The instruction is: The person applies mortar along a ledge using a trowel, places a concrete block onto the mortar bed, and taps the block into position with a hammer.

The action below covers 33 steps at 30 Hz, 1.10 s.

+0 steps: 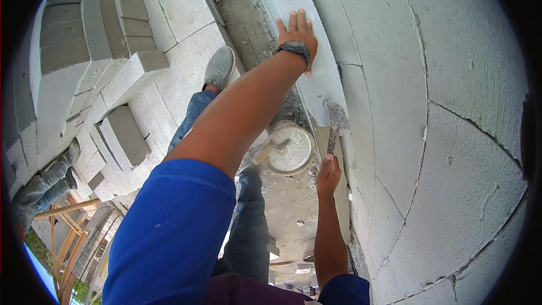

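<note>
My left hand (299, 35), with a dark watch on its wrist, lies flat with spread fingers on the top of a pale grey block (316, 79) set along the wall. Closer to my body, my right hand (328, 176) is closed around the handle of a hammer-like tool (334, 130). Its whitish, blurred head is at the near end of that block; whether it touches cannot be made out. Below and left of the tool stands a round bucket (310, 155) of pale wet mortar, with a light-coloured scoop or handle (264, 152) leaning in it.
A wall of large grey blocks (389, 68) rises on my right. Stacked blocks (62, 28) and loose ones (125, 135) fill the left. My shoe (220, 68) rests on blocks there. Another person's legs (48, 186) show at far left, near wooden poles (70, 209). Rubble lies between.
</note>
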Motion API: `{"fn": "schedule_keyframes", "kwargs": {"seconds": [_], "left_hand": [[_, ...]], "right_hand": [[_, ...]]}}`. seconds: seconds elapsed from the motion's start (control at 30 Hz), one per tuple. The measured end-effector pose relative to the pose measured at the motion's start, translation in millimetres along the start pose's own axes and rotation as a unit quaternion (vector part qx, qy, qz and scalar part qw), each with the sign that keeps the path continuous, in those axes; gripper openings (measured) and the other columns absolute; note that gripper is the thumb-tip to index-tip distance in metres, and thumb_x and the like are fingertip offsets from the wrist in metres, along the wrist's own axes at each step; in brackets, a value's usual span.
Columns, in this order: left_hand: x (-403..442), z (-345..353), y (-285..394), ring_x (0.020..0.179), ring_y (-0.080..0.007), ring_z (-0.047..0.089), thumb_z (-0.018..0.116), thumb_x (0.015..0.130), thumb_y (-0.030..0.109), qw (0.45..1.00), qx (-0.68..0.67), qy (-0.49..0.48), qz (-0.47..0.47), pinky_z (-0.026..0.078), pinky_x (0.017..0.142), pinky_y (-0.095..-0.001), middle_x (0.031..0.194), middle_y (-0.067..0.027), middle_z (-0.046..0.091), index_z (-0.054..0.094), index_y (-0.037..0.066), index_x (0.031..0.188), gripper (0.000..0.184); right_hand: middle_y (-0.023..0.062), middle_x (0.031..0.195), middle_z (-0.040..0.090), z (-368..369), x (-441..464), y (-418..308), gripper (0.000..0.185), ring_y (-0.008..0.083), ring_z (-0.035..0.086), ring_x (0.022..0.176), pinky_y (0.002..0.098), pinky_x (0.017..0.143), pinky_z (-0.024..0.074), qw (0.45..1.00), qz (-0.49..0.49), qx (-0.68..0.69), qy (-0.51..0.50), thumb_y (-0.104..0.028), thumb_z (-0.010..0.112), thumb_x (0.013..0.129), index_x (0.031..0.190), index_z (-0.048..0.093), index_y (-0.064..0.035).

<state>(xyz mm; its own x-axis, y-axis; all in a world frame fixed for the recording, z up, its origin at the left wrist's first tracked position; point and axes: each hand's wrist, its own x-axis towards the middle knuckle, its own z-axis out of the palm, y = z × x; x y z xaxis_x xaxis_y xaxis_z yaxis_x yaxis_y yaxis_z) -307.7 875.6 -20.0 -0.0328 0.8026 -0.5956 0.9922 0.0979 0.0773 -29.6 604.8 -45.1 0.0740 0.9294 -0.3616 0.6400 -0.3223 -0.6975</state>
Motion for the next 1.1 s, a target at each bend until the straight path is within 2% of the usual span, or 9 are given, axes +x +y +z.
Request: {"fn": "schedule_keyframes", "kwargs": {"seconds": [0.1, 0.2, 0.3, 0.4, 0.63, 0.73, 0.83, 0.93, 1.1], "left_hand": [[-1, 5, 3, 0.156, -0.0415, 0.007, 0.095, 0.061, 0.046, 1.000, 0.011, -0.009, -0.004, 0.019, 0.120, -0.0661, 0.168, -0.0264, 0.002, 0.013, -0.004, 0.160, 0.137], [0, 3, -1, 0.156, -0.0407, 0.008, 0.095, 0.061, 0.047, 1.000, 0.009, 0.001, -0.004, 0.020, 0.120, -0.0659, 0.168, -0.0260, 0.002, 0.014, -0.004, 0.160, 0.137], [1, 4, -1, 0.156, -0.0401, 0.008, 0.095, 0.061, 0.047, 1.000, 0.013, 0.003, -0.001, 0.019, 0.120, -0.0660, 0.168, -0.0255, 0.003, 0.014, -0.004, 0.160, 0.137], [-1, 2, 0, 0.156, -0.0400, 0.009, 0.095, 0.061, 0.048, 1.000, 0.017, 0.001, -0.004, 0.019, 0.120, -0.0650, 0.168, -0.0254, 0.003, 0.014, -0.004, 0.160, 0.137], [2, 2, -3, 0.156, -0.0405, 0.009, 0.095, 0.060, 0.047, 1.000, 0.002, 0.010, 0.007, 0.019, 0.122, -0.0607, 0.168, -0.0258, 0.004, 0.014, -0.004, 0.159, 0.138], [-1, 0, -6, 0.156, -0.0408, 0.009, 0.095, 0.060, 0.046, 1.000, -0.005, 0.011, 0.011, 0.018, 0.122, -0.0610, 0.168, -0.0263, 0.004, 0.014, -0.004, 0.159, 0.138], [-4, -2, -3, 0.156, -0.0411, 0.009, 0.095, 0.060, 0.046, 1.000, -0.009, 0.006, 0.012, 0.017, 0.122, -0.0612, 0.167, -0.0264, 0.004, 0.014, -0.005, 0.159, 0.138], [-2, 4, -5, 0.156, -0.0393, 0.007, 0.096, 0.059, 0.046, 1.000, -0.021, 0.010, 0.011, 0.017, 0.123, -0.0612, 0.168, -0.0245, 0.003, 0.015, -0.002, 0.160, 0.138], [-10, 0, -14, 0.157, -0.0359, 0.008, 0.093, 0.061, 0.050, 0.998, -0.036, 0.037, 0.023, 0.017, 0.122, -0.0620, 0.168, -0.0216, 0.005, 0.020, 0.000, 0.159, 0.132]], "right_hand": [[0.0042, 0.060, 0.047, -7, -12, -1, 0.036, 0.0107, 0.043, 0.055, 0.0317, 0.051, 0.0364, 0.996, 0.020, 0.083, -0.013, -0.029, 0.048, 0.108, 0.085, 0.049, -0.0012], [0.0036, 0.060, 0.047, -5, -2, -14, 0.038, 0.0100, 0.042, 0.054, 0.0304, 0.050, 0.0346, 0.985, -0.028, 0.167, 0.013, -0.031, 0.047, 0.108, 0.083, 0.048, -0.0017], [0.0050, 0.060, 0.047, 1, 30, -38, 0.042, 0.0131, 0.043, 0.053, 0.0329, 0.050, 0.0360, 0.990, -0.089, 0.101, 0.035, -0.035, 0.046, 0.109, 0.083, 0.049, -0.0018], [0.0058, 0.059, 0.046, 16, 70, -51, 0.045, 0.0154, 0.045, 0.056, 0.0346, 0.052, 0.0381, 0.995, -0.054, -0.088, -0.009, -0.039, 0.045, 0.109, 0.085, 0.052, -0.0015], [0.0192, 0.070, 0.058, 3, 69, -50, 0.040, 0.0335, 0.056, 0.060, 0.0449, 0.060, 0.0453, 0.997, -0.058, 0.048, -0.006, -0.037, 0.049, 0.108, 0.096, 0.061, 0.0002], [0.0122, 0.067, 0.054, 14, 78, -43, 0.043, 0.0243, 0.051, 0.060, 0.0403, 0.059, 0.0437, 0.992, -0.111, -0.038, 0.042, -0.039, 0.049, 0.108, 0.093, 0.060, -0.0001], [0.0092, 0.067, 0.054, 11, 86, -43, 0.044, 0.0190, 0.048, 0.061, 0.0380, 0.058, 0.0425, 0.994, -0.063, -0.089, 0.001, -0.039, 0.049, 0.108, 0.090, 0.059, 0.0003], [0.0098, 0.067, 0.055, 9, 84, -44, 0.046, 0.0191, 0.049, 0.061, 0.0379, 0.059, 0.0426, 0.999, -0.047, 0.021, -0.009, -0.040, 0.049, 0.108, 0.089, 0.059, 0.0003], [0.0082, 0.064, 0.051, 11, 105, -73, 0.046, 0.0167, 0.047, 0.060, 0.0352, 0.058, 0.0417, 0.997, -0.035, 0.072, -0.010, -0.041, 0.049, 0.108, 0.087, 0.058, -0.0002]]}}
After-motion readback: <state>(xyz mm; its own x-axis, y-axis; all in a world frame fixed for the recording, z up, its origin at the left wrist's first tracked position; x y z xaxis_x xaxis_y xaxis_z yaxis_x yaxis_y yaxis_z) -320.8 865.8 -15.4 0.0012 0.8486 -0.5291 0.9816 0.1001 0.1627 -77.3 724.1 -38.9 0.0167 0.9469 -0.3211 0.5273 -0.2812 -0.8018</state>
